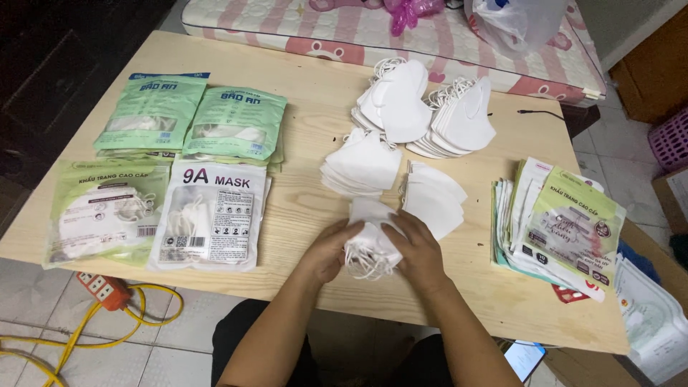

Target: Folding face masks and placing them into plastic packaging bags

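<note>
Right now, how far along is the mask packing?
Done, by the look of it: four stacks of filled packets lie at the table's left. In hand: the left hand and right hand grip a small bundle of white masks at the table's near edge. Left: four loose mask piles behind the hands, and a stack of flat pouches, apparently empty, on the right.
</note>
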